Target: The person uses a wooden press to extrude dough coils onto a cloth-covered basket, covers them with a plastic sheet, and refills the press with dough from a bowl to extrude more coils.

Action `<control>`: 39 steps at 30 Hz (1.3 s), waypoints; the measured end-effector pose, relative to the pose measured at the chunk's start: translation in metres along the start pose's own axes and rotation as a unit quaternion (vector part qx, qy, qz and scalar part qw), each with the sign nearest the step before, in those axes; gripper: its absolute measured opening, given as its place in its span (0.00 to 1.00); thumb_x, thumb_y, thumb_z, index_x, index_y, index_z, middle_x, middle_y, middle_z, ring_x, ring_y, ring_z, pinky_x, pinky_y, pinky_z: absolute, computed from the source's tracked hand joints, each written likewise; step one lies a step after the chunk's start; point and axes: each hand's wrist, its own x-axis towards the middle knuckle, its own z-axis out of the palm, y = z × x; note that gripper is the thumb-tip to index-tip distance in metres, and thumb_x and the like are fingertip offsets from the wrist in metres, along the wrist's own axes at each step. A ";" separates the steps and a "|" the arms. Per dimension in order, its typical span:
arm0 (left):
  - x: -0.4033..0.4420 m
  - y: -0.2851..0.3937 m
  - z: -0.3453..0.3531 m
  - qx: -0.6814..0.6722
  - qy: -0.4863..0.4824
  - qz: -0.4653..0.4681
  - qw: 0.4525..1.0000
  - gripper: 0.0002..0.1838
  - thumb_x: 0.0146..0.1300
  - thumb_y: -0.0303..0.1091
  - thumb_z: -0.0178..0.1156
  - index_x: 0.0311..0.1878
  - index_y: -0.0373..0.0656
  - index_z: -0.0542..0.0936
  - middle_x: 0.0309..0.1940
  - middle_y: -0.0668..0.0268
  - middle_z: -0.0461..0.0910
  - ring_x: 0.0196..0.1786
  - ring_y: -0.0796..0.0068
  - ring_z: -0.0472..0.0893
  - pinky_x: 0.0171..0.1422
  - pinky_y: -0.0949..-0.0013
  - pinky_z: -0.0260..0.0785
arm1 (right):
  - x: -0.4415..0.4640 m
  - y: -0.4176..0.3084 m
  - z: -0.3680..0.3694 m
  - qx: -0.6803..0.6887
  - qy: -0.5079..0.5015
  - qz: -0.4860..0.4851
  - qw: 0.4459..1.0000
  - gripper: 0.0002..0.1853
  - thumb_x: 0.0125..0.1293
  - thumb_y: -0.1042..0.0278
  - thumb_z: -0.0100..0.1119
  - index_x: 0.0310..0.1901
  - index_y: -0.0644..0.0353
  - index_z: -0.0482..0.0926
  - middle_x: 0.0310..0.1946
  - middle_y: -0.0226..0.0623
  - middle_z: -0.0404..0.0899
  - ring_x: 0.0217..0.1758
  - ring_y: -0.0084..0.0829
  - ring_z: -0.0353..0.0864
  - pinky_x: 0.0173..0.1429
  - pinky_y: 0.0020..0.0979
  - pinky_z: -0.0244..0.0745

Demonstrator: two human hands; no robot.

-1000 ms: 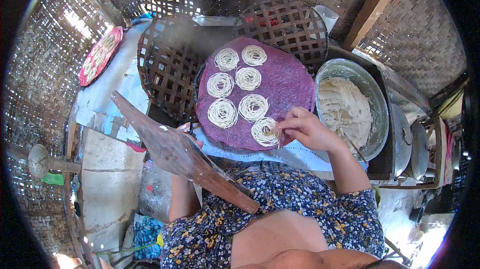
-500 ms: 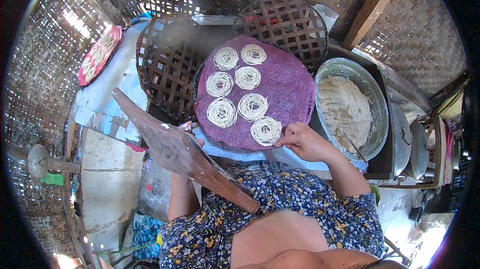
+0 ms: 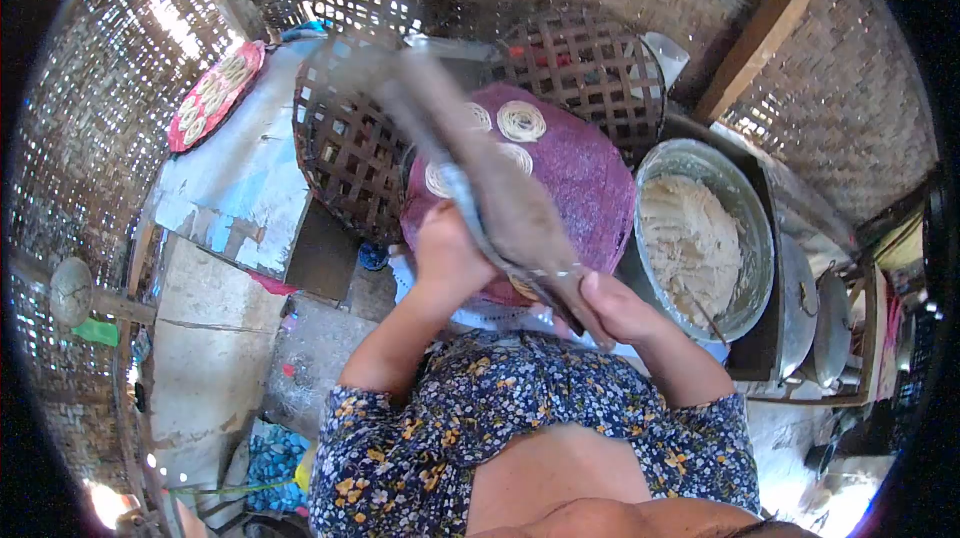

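A long, thick wooden press, blurred by motion, slants over the round purple cloth. My left hand is closed around its left side, near the middle. At the lower right end my right hand grips the wood with its fingers wrapped round. Pale coils of thin noodle strands lie on the cloth, several of them partly or wholly hidden by the press. To the right stands a large metal basin holding pale dough, with a thin stick leaning in it.
Woven open-lattice trays lie behind the purple cloth. Another pink cloth with coils rests on the worn blue tabletop at the left. Metal pots with lids stand right of the basin. Woven bamboo walls surround the place.
My right hand has left the coil at the cloth's lower edge and now grips the press's lower end. The press has swung rightward over the cloth, my left hand moving with it.
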 end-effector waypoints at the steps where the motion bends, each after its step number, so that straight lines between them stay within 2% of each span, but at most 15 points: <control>1: 0.012 0.003 0.003 -0.099 -0.047 0.022 0.994 0.29 0.39 0.36 0.69 0.48 0.38 0.73 0.41 0.56 0.79 0.48 0.63 0.77 0.58 0.62 0.65 | -0.005 0.004 -0.007 0.039 0.035 0.015 0.999 0.45 0.58 0.25 0.30 0.53 0.66 0.67 0.33 0.40 0.76 0.28 0.28 0.75 0.31 0.26 0.69; 3: 0.042 0.002 0.011 -0.293 -0.137 0.074 0.943 0.32 0.41 0.38 0.68 0.51 0.37 0.70 0.44 0.54 0.77 0.52 0.62 0.75 0.60 0.62 0.63 | -0.025 0.011 -0.018 0.113 0.107 0.045 0.987 0.43 0.58 0.26 0.32 0.53 0.64 0.66 0.30 0.41 0.75 0.24 0.29 0.74 0.27 0.27 0.69; 4: 0.064 -0.003 0.019 -0.561 -0.185 -0.008 0.807 0.34 0.48 0.44 0.62 0.56 0.36 0.65 0.49 0.54 0.74 0.54 0.59 0.74 0.62 0.60 0.61 | -0.032 0.012 -0.026 0.146 0.121 0.043 0.981 0.40 0.60 0.28 0.31 0.53 0.62 0.65 0.28 0.42 0.74 0.21 0.30 0.73 0.21 0.30 0.67; 5: 0.087 -0.007 0.024 -0.772 -0.221 -0.086 0.589 0.37 0.55 0.50 0.56 0.61 0.34 0.61 0.53 0.54 0.71 0.55 0.56 0.73 0.64 0.58 0.59 | -0.038 0.008 -0.030 0.182 0.136 0.053 0.972 0.38 0.62 0.30 0.29 0.51 0.63 0.66 0.27 0.41 0.74 0.20 0.29 0.73 0.21 0.29 0.67; 7: 0.127 0.022 0.000 -0.859 -0.148 -0.141 0.469 0.35 0.62 0.58 0.41 0.61 0.37 0.62 0.42 0.60 0.76 0.46 0.58 0.76 0.61 0.54 0.60 | -0.048 0.000 -0.035 0.260 0.167 0.074 0.948 0.35 0.66 0.35 0.24 0.46 0.63 0.69 0.26 0.39 0.74 0.18 0.28 0.72 0.21 0.27 0.67; 10: 0.164 0.008 0.038 -0.904 -0.202 -0.025 0.376 0.37 0.63 0.63 0.34 0.60 0.38 0.63 0.28 0.67 0.73 0.37 0.62 0.74 0.54 0.54 0.63 | -0.063 -0.008 -0.056 0.139 0.182 0.096 0.969 0.34 0.65 0.35 0.28 0.51 0.61 0.65 0.25 0.41 0.75 0.18 0.29 0.72 0.19 0.28 0.67; 11: 0.167 0.016 0.046 -0.891 -0.160 -0.079 0.417 0.37 0.63 0.65 0.33 0.59 0.41 0.65 0.21 0.71 0.66 0.30 0.68 0.71 0.47 0.57 0.64 | -0.067 -0.011 -0.064 0.097 0.197 0.107 0.970 0.34 0.65 0.34 0.29 0.52 0.61 0.64 0.25 0.43 0.74 0.18 0.30 0.72 0.19 0.29 0.68; 12: 0.171 0.016 0.055 -0.895 -0.157 -0.086 0.408 0.37 0.62 0.66 0.32 0.57 0.43 0.67 0.20 0.71 0.66 0.28 0.67 0.70 0.45 0.57 0.64 | -0.070 -0.015 -0.070 0.072 0.213 0.124 0.967 0.32 0.66 0.37 0.31 0.41 0.62 0.73 0.23 0.37 0.75 0.18 0.27 0.73 0.20 0.28 0.69; 16: 0.178 0.001 0.087 -0.902 -0.130 -0.102 0.399 0.37 0.60 0.69 0.34 0.56 0.47 0.69 0.17 0.72 0.64 0.24 0.70 0.68 0.40 0.58 0.64 | -0.066 -0.023 -0.079 0.030 0.258 0.164 0.952 0.28 0.68 0.43 0.36 0.33 0.63 0.74 0.21 0.37 0.75 0.17 0.26 0.72 0.20 0.27 0.68; 19: 0.176 -0.011 0.094 -0.903 -0.121 -0.080 0.404 0.36 0.60 0.68 0.36 0.56 0.49 0.70 0.16 0.72 0.62 0.22 0.72 0.67 0.38 0.60 0.64 | -0.060 -0.005 -0.089 -0.074 0.240 0.146 0.957 0.27 0.68 0.44 0.36 0.30 0.63 0.74 0.21 0.36 0.76 0.17 0.27 0.72 0.20 0.27 0.67; 24: 0.152 0.001 0.090 -0.887 -0.088 -0.122 0.437 0.32 0.60 0.67 0.41 0.52 0.49 0.73 0.12 0.78 0.62 0.18 0.78 0.66 0.35 0.66 0.64 | -0.078 -0.024 -0.073 -0.147 0.264 0.155 0.941 0.30 0.65 0.41 0.39 0.30 0.66 0.74 0.17 0.37 0.74 0.15 0.27 0.73 0.20 0.28 0.70; 30: 0.170 0.027 0.053 -0.900 -0.076 -0.049 0.427 0.30 0.60 0.66 0.42 0.48 0.50 0.74 0.10 0.79 0.59 0.16 0.82 0.64 0.33 0.70 0.63 | -0.079 -0.050 -0.072 -0.225 0.326 0.109 0.912 0.26 0.64 0.46 0.45 0.24 0.65 0.73 0.14 0.33 0.71 0.15 0.23 0.70 0.19 0.26 0.65; 32: 0.171 0.031 0.035 -0.891 -0.073 -0.035 0.446 0.30 0.61 0.66 0.41 0.47 0.50 0.75 0.10 0.79 0.59 0.16 0.83 0.64 0.32 0.71 0.62 | -0.078 -0.047 -0.068 -0.195 0.312 0.100 0.925 0.24 0.63 0.47 0.47 0.27 0.64 0.75 0.15 0.31 0.71 0.15 0.21 0.69 0.19 0.24 0.64; 33: 0.170 0.028 0.029 -0.895 -0.097 -0.030 0.435 0.31 0.59 0.67 0.41 0.43 0.50 0.76 0.10 0.76 0.60 0.16 0.78 0.63 0.32 0.68 0.61 | -0.077 -0.045 -0.066 -0.178 0.302 0.093 0.932 0.23 0.63 0.48 0.48 0.29 0.64 0.76 0.16 0.30 0.71 0.15 0.20 0.69 0.19 0.24 0.63; 39: 0.148 0.045 0.029 -0.903 -0.121 -0.021 0.412 0.28 0.62 0.64 0.39 0.40 0.50 0.77 0.08 0.75 0.58 0.14 0.77 0.63 0.30 0.67 0.61 | -0.103 -0.058 -0.047 -0.195 0.332 0.092 0.918 0.24 0.62 0.48 0.49 0.27 0.68 0.75 0.14 0.30 0.69 0.15 0.20 0.68 0.19 0.23 0.61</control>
